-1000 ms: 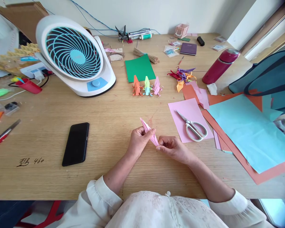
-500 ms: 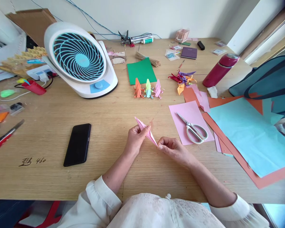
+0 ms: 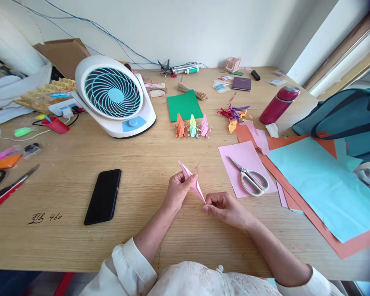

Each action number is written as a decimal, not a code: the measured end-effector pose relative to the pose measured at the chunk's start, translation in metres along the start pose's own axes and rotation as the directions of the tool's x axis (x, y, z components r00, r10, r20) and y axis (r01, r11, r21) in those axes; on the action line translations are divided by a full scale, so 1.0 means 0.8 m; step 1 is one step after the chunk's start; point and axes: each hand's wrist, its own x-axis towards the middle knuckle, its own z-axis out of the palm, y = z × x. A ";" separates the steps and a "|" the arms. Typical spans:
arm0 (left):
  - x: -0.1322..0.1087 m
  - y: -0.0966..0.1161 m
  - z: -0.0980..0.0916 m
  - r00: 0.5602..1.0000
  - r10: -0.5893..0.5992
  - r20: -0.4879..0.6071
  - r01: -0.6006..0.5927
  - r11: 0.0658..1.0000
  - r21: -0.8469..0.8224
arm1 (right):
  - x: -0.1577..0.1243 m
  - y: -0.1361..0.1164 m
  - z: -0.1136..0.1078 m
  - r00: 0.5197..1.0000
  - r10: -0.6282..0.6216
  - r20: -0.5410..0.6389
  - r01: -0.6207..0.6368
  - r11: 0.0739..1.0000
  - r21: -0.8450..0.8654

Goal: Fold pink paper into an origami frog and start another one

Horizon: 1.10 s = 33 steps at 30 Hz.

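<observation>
A narrow strip of folded pink paper (image 3: 197,190), pointed at both ends, slants between my hands above the table. My left hand (image 3: 180,190) pinches it around its middle, thumb on top. At its lower right tip, the thumb and forefinger of my right hand (image 3: 224,209) are closed on the point. Just right of my hands lie scissors (image 3: 250,177) with pale handles, on a pink sheet (image 3: 231,166). Beyond the hands stand three folded paper figures: an orange one (image 3: 180,126), a green and blue one (image 3: 193,127) and a pink one (image 3: 204,127).
A black phone (image 3: 102,197) lies left of my arms, with a white fan (image 3: 132,123) behind it. Large blue paper (image 3: 320,189) covers orange sheets at the right, near a red flask (image 3: 279,105) and a teal bag (image 3: 336,117). A green sheet (image 3: 185,105) lies at the back.
The view has tilted up slightly, so everything sits lower in the picture. Both hands keep their hold on the folded pink paper, with hardly any shift between them.
</observation>
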 end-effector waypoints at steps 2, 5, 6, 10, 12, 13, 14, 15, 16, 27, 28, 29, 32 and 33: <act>0.001 0.001 -0.001 1.000 0.014 0.002 -0.014 1.000 0.006 | 0.000 0.000 -0.001 1.000 0.000 0.017 -0.001 1.000 0.027; 0.000 0.002 0.000 1.000 0.022 0.008 -0.023 1.000 0.017 | -0.001 -0.002 -0.006 0.996 -0.012 0.087 0.001 0.993 0.120; -0.001 0.002 0.001 1.000 0.024 0.006 -0.024 1.000 0.019 | -0.002 -0.002 -0.009 0.992 -0.023 0.123 0.004 0.988 0.154; -0.003 -0.001 0.002 0.999 0.039 0.009 -0.040 0.997 0.061 | 0.001 -0.004 -0.011 0.990 -0.056 0.127 0.025 0.973 0.231; -0.006 -0.003 0.004 0.998 0.064 0.027 -0.067 0.989 0.131 | 0.005 -0.002 -0.008 0.999 -0.042 0.023 0.036 0.974 0.225; -0.008 -0.004 0.006 0.996 0.079 0.040 -0.084 0.982 0.170 | 0.008 0.000 -0.005 0.999 -0.030 -0.028 0.035 0.977 0.210; -0.009 -0.004 0.008 0.994 0.091 0.053 -0.100 0.974 0.202 | 0.010 0.001 -0.002 0.997 -0.019 -0.070 0.031 0.982 0.188; -0.011 -0.005 0.010 0.993 0.100 0.064 -0.112 0.968 0.224 | 0.011 0.003 0.001 0.995 -0.009 -0.103 0.025 0.987 0.160; -0.012 -0.005 0.012 0.992 0.106 0.073 -0.121 0.964 0.238 | 0.012 0.004 0.003 0.992 -0.001 -0.126 0.017 0.991 0.129; -0.008 -0.009 0.008 0.991 0.119 0.066 -0.132 0.960 0.247 | 0.008 0.005 -0.001 0.991 0.086 -0.104 -0.070 0.987 0.147; -0.007 -0.008 0.007 0.992 0.117 0.049 -0.126 0.964 0.233 | 0.007 0.005 -0.001 0.990 0.096 -0.099 -0.080 0.984 0.157; -0.007 -0.007 0.006 0.993 0.113 0.032 -0.117 0.970 0.214 | 0.006 0.005 -0.001 0.990 0.104 -0.093 -0.088 0.982 0.164; -0.005 -0.002 0.004 0.996 0.084 -0.007 -0.082 0.987 0.139 | 0.004 0.004 0.000 0.992 0.090 -0.087 -0.077 0.987 0.142; -0.005 -0.001 0.004 0.997 0.074 -0.012 -0.072 0.990 0.119 | 0.004 0.004 0.000 0.993 0.073 -0.088 -0.062 0.991 0.120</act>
